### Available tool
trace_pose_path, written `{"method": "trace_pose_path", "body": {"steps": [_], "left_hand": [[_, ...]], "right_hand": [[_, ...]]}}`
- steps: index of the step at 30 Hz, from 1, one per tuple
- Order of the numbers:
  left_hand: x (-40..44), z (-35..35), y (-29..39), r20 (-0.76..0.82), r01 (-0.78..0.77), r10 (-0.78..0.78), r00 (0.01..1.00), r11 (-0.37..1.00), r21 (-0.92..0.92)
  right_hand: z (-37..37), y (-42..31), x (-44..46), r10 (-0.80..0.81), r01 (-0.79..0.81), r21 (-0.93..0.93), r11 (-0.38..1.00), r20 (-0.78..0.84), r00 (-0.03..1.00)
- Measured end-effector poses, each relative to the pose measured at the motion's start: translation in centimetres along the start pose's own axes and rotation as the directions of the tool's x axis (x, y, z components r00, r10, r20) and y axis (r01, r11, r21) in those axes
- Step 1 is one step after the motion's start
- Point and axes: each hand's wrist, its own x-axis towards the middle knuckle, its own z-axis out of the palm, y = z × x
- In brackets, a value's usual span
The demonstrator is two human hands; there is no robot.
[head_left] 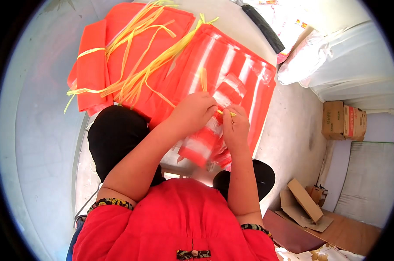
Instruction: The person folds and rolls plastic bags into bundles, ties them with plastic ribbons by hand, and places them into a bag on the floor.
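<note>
Both my hands pinch a yellow plastic strip (203,79) that crosses a folded bundle of red-and-white striped plastic sheet (199,145). My left hand (197,111) is closed on the strip, one end of which sticks up above the knuckles. Close beside it, my right hand (236,126) closes its thumb and fingers on the other end. Beneath the bundle lies a stack of red-and-white striped plastic sheets (260,82). Loose yellow strips (151,67) spread over the sheets to the left. My fingers partly hide where the strip meets the bundle.
At the far left, a folded red bundle (92,74) with a yellow strip round it rests on plain red sheets (123,21). A dark roll (263,28) and a white plastic bag (303,61) lie beyond. Cardboard boxes (334,119) and an opened carton (303,204) stand right.
</note>
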Motion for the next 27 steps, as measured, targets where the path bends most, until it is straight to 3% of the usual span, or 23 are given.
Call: {"method": "trace_pose_path", "body": {"steps": [4, 7, 10, 16, 19, 22, 25, 27], "left_hand": [[-0.1, 0.2, -0.4, -0.141, 0.042, -0.012, 0.99, 0.975, 0.217], [-0.4, 0.3, -1.2, -0.14, 0.113, -0.057, 0.988, 0.896, 0.43], [-0.6, 0.1, -1.0, -0.142, 0.096, -0.028, 0.99, 0.859, 0.503], [-0.7, 0.6, -1.7, -0.085, 0.083, -0.042, 0.996, 0.819, 0.568], [-0.7, 0.9, -1.7, -0.063, 0.08, -0.054, 0.997, 0.82, 0.567], [-0.8, 1.0, -1.2, -0.043, 0.089, -0.078, 0.996, 0.805, 0.586], [-0.7, 1.2, -1.7, -0.071, 0.065, -0.028, 0.997, 0.791, 0.608], [-0.6, 0.6, -1.6, -0.077, 0.057, -0.014, 0.997, 0.794, 0.606]], "right_hand": [[1.0, 2.4, -0.5, -0.062, 0.047, -0.079, 0.996, -0.186, 0.981], [0.6, 3.2, -1.7, 0.003, -0.022, -0.133, 0.991, -0.136, 0.991], [0.4, 3.2, -2.6, 0.076, -0.086, -0.115, 0.99, -0.084, 0.993], [-0.6, 2.0, -1.8, 0.021, -0.026, -0.058, 0.998, -0.077, 0.997], [0.6, 2.3, -0.8, 0.088, -0.061, 0.189, 0.98, -0.14, 0.986], [1.2, 1.0, 0.1, 0.361, -0.317, 0.493, 0.81, 0.007, 0.933], [0.6, 0.8, 0.8, 0.405, -0.467, 0.478, 0.744, 0.234, 0.884], [1.0, 1.3, 0.9, 0.422, -0.485, 0.417, 0.769, 0.239, 0.875]]}}
